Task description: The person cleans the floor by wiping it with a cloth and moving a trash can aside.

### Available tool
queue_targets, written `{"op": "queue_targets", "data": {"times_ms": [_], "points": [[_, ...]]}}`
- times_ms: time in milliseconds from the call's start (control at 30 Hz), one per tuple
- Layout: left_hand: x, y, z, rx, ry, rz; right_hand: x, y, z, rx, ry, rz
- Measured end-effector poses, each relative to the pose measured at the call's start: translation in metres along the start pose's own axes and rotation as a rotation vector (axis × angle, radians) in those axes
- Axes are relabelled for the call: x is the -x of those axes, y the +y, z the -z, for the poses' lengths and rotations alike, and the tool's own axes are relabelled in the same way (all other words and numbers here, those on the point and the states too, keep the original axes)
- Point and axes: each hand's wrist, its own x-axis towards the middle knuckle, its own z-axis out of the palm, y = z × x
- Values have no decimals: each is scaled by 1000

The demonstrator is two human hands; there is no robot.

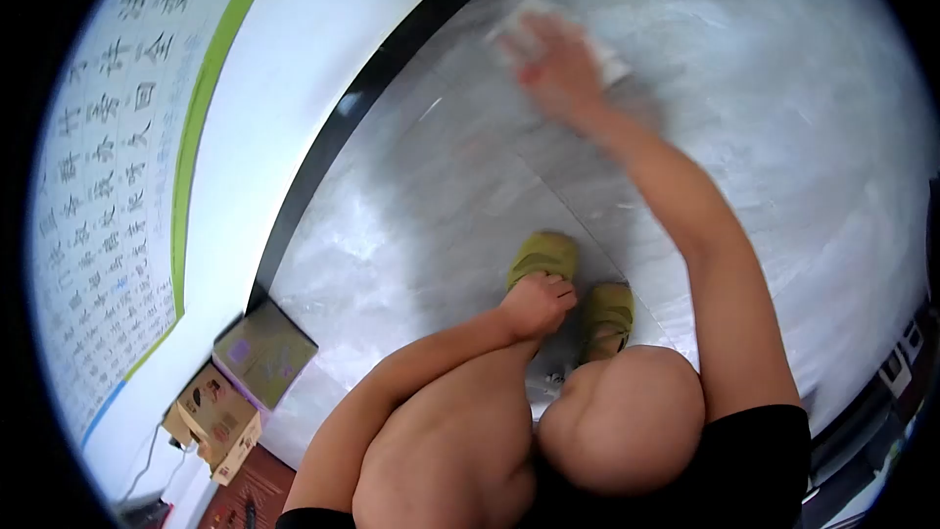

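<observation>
My right hand (558, 64) is stretched far forward, pressed down over a white cloth (612, 65) on the grey tiled floor (431, 206). Motion smears this hand, and its fingers cover part of the cloth. My left hand (540, 304) is curled closed in front of my bent knee, just over the toe of one yellow-green slipper (543, 253). Nothing shows in its fingers. Beside it is the other slipper (609, 313), on my other foot.
A white wall with a black baseboard (323, 147) curves along the left, bearing a green-edged board (108, 176) with handwritten characters. A greenish box (264, 353) and an opened cardboard box (213, 416) stand at the lower left. Dark objects line the right edge.
</observation>
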Motion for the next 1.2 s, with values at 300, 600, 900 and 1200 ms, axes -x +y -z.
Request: {"op": "queue_targets", "data": {"times_ms": [300, 600, 900, 1200], "points": [[-4, 3, 2, -20, -39, 19, -54, -50, 0, -62, -250, 464], [0, 2, 2, -16, -29, 36, -54, 206, 10, 125, -269, -504], [-3, 0, 5, 47, -33, 18, -55, 57, 4, 128, -52, -518], [-9, 6, 4, -15, 6, 39, 55, -20, 15, -79, -119, -58]]}}
